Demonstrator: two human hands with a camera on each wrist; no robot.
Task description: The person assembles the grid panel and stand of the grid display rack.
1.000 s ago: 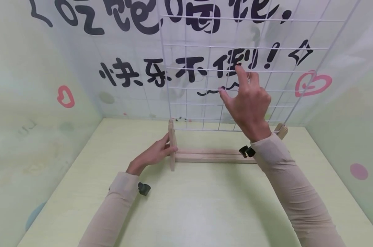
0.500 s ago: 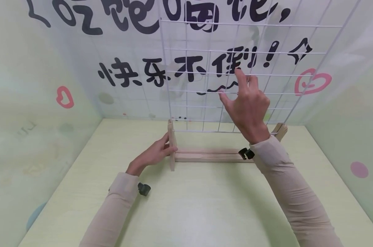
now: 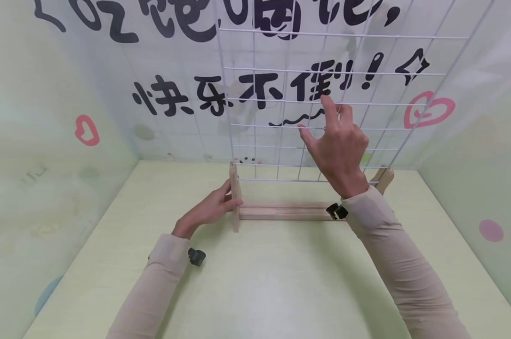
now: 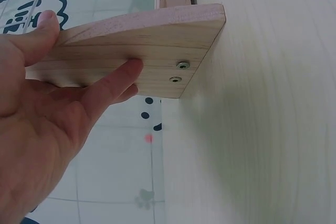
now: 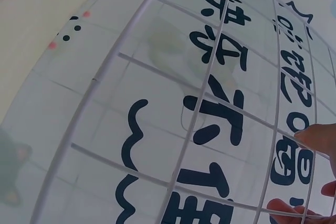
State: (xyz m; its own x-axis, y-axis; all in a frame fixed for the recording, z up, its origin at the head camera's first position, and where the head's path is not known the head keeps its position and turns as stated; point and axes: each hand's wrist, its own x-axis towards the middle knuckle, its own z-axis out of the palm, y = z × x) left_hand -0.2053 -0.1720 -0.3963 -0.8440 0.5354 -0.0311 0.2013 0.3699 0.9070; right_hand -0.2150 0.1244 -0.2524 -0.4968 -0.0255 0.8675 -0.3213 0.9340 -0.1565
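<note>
My left hand [image 3: 206, 207] grips the upright left side board [image 3: 235, 200] of a wooden stand. In the left wrist view the thumb lies over the board's edge and the fingers rest on its outer face, near two screws [image 4: 182, 65]. A white wire grid panel [image 3: 272, 69] rises from the stand, its lower end between the side boards. With curled fingers my right hand [image 3: 342, 141] holds the grid right of its middle. The right wrist view catches only part of the thumb [image 5: 315, 135] and fingertips at the wires.
A wooden crossbar [image 3: 281, 214] joins the stand low down, and the right side board [image 3: 384, 178] is partly behind my right forearm. The pale table [image 3: 255, 282] meets a printed back wall with black lettering [image 3: 259, 92]. Printed side walls stand left and right.
The grid's upper wires have come slightly lower against the wall lettering, and my right hand has moved down a little with them. My left hand keeps its hold on the side board.
</note>
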